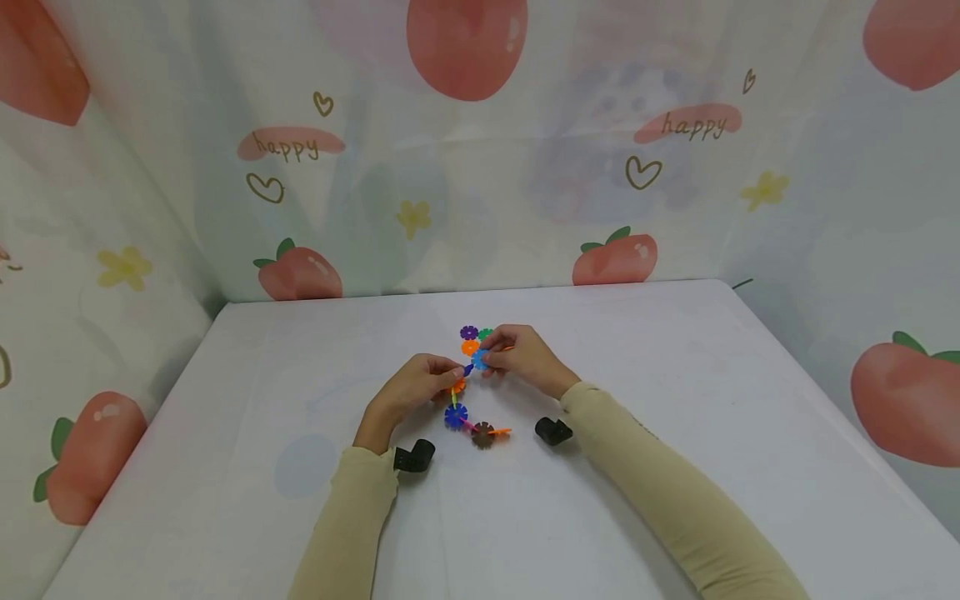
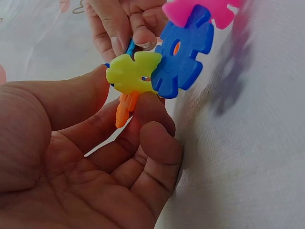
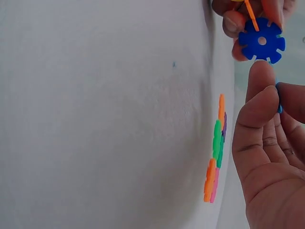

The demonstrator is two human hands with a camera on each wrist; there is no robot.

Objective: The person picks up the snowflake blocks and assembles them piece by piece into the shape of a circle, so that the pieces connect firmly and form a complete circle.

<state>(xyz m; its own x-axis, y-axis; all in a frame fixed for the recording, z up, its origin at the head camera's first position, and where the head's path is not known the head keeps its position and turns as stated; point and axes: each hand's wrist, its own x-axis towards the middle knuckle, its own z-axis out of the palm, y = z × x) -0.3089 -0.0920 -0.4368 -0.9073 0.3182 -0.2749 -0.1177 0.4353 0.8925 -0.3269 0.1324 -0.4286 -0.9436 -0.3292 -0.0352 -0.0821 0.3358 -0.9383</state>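
Observation:
Low over the table, my left hand (image 1: 411,387) grips a chain of plastic snowflake building discs between thumb and fingers. Slotted together along it are an orange disc (image 2: 125,107), a yellow disc (image 2: 128,72), a blue disc (image 2: 190,52), a pink disc (image 2: 223,13) and a brown disc (image 1: 483,435), with another orange disc (image 1: 501,432) at the near end. A dark blue disc (image 3: 262,51) is at the far end. My right hand (image 1: 531,360) pinches a light blue disc (image 1: 478,360) against this dark blue disc's edge; its fingers hide part of it.
Loose discs lie flat just beyond the hands, including purple (image 1: 468,332), orange (image 1: 470,347) and green (image 1: 484,334) ones. Black wrist cameras stick out from the left sleeve (image 1: 415,456) and right sleeve (image 1: 553,431). A printed curtain (image 1: 480,183) surrounds the white table (image 1: 225,467).

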